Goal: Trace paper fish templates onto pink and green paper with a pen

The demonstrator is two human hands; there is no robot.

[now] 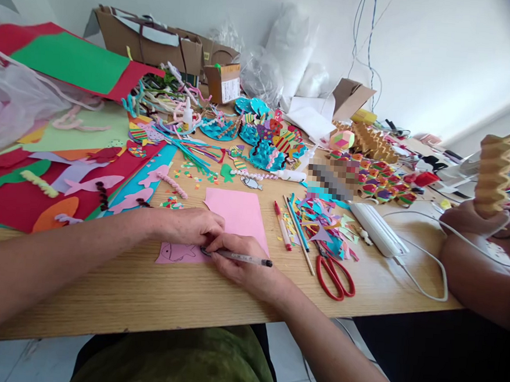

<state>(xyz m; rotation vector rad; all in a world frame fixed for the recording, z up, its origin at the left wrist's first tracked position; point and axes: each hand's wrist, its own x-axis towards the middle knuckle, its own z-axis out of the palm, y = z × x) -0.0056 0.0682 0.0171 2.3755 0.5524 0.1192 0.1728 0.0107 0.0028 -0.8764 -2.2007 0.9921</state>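
Observation:
My right hand [243, 266] grips a pen [250, 259] with a clear barrel and dark end, its tip down near the pink paper. Close against it, my left hand [195, 226] rests on the paper with curled fingers; what they pinch, if anything, is hidden. A pink sheet [240, 210] lies partly under both hands. On a pink piece [195, 256] at its near left, a fish outline [174, 252] is drawn in dark line. Beyond the hands lies a small white fish cutout [252, 183].
Right of the paper lie a red pen [282, 225], red-handled scissors [335, 278], paper scraps [327, 222] and a white power strip [378, 231]. Colored sheets with fish cutouts cover the left. Boxes [152, 41] stand behind. At right, another person's hand [474, 218] holds a folded tan paper piece [494, 176].

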